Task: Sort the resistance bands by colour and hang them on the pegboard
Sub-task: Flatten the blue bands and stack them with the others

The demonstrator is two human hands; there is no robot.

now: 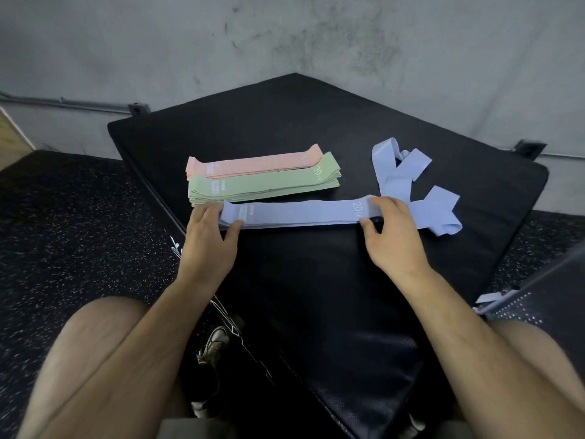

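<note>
Currently, your two hands are set apart, one at each end of the blue stack [297, 212] of flattened bands. Your left hand [210, 236] holds the left end, thumb on the near edge and fingers at the far edge. Your right hand [392, 236] holds the right end the same way, fingers over the top beside the printed "20". The blue stack lies flat on the black pad [285, 122], lengthwise across your view.

Just behind it sits the green stack [262, 185], marked "30", and behind that, touching it, the pink stack [253, 164]; all three run parallel. To the right, the loose blue bands [402, 175] lie tangled and unfolded on the pad, one passing under your right hand's far side. No pegboard is in view. Speckled floor [79, 217] surrounds the pad, and a grey wall [285, 36] stands behind.
</note>
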